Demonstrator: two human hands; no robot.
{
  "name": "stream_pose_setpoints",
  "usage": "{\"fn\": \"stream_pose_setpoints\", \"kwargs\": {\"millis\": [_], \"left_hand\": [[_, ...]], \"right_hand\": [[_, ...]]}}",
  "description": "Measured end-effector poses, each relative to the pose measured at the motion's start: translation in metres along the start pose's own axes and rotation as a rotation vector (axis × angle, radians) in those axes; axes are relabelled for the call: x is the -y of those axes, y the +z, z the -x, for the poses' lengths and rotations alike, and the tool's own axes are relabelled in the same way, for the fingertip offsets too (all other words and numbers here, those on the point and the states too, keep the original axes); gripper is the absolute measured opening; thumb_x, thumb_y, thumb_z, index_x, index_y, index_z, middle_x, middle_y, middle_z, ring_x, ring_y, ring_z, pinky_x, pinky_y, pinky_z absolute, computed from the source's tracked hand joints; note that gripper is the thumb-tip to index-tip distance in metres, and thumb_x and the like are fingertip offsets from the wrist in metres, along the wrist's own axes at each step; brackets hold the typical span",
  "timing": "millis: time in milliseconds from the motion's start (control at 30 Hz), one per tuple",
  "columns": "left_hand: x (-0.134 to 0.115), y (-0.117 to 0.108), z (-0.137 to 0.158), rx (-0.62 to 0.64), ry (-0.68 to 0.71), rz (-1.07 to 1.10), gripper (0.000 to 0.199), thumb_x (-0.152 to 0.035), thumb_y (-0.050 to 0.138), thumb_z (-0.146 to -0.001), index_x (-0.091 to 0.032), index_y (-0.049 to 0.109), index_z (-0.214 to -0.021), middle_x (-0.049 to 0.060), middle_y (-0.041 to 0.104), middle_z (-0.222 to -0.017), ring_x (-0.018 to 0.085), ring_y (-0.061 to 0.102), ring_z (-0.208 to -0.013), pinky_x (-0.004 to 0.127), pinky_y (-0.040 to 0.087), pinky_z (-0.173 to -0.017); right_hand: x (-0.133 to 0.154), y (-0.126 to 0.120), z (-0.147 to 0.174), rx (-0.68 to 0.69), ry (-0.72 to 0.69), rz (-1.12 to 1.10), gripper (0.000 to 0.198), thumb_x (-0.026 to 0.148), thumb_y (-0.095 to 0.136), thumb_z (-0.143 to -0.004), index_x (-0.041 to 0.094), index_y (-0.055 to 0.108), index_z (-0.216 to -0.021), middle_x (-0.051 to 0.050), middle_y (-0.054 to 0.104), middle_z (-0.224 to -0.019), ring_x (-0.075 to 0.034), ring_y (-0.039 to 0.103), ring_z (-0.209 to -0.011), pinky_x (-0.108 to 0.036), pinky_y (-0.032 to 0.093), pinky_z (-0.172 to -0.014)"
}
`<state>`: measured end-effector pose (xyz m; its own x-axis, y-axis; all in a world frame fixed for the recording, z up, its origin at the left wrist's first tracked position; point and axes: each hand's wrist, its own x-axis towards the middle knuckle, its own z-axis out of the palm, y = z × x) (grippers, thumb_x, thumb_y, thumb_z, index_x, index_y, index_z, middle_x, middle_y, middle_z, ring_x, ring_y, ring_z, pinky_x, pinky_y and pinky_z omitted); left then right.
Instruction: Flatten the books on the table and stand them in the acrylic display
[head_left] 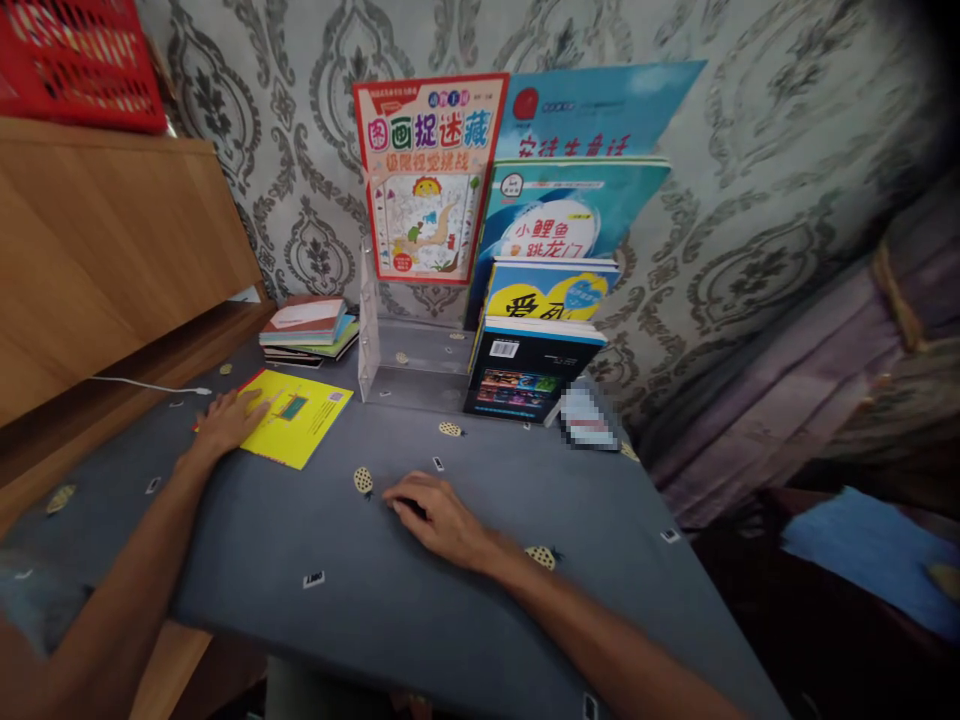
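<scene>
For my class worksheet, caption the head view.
Left hand on a yellow book, right hand on the tablecloth, near a book rack.

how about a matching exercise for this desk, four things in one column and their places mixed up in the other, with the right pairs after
Column one
1. left hand
2. right hand
3. black book
4. red basket

Column two
A. upright at the front of the clear rack
B. above the wooden cabinet
C. with fingers on the yellow book
D. near a pineapple print, apart from the books

Right pairs: 1-C, 2-D, 3-A, 4-B
</scene>
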<state>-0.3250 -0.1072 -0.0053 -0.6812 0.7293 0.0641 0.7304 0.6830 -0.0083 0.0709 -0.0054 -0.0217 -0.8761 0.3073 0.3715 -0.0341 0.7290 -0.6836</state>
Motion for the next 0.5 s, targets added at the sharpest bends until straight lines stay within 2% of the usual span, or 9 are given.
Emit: {"fn": "stream_pose_setpoints", "kwargs": {"millis": [200,367,500], "left_hand": [[-0.003,-0.012,0.011,0.041,0.027,0.026,0.068,-0.06,0.022,-0.098,-0.023,0.052,-0.146,0.024,0.047,-0.152,0.046,0.046,-0.137,0.068,0.044,-0.099],[-0.013,-0.012,0.046,0.071,0.049,-0.024,0.066,-0.059,0.024,-0.099,-0.025,0.048,-0.15,0.019,0.04,-0.158,0.042,0.04,-0.144,0.064,0.041,-0.107],[-0.023,-0.007,0.079,0.008,0.129,-0.077,0.062,-0.055,0.028,-0.1,-0.022,0.05,-0.148,0.019,0.046,-0.154,0.042,0.048,-0.138,0.061,0.043,-0.106]], "right_hand": [[0.003,-0.001,-0.001,0.019,0.004,0.027,0.024,0.01,0.054,-0.094,0.017,0.072,-0.109,-0.009,0.076,-0.105,-0.02,0.068,-0.097,-0.034,0.054,-0.089],[0.003,-0.001,-0.001,0.025,-0.003,0.049,0.025,0.011,0.053,-0.095,0.016,0.072,-0.11,-0.009,0.076,-0.104,-0.02,0.069,-0.098,-0.034,0.053,-0.091],[0.002,0.001,-0.001,0.014,-0.025,0.057,0.026,0.011,0.053,-0.094,0.018,0.072,-0.111,-0.007,0.076,-0.103,-0.019,0.069,-0.099,-0.034,0.053,-0.091]]}}
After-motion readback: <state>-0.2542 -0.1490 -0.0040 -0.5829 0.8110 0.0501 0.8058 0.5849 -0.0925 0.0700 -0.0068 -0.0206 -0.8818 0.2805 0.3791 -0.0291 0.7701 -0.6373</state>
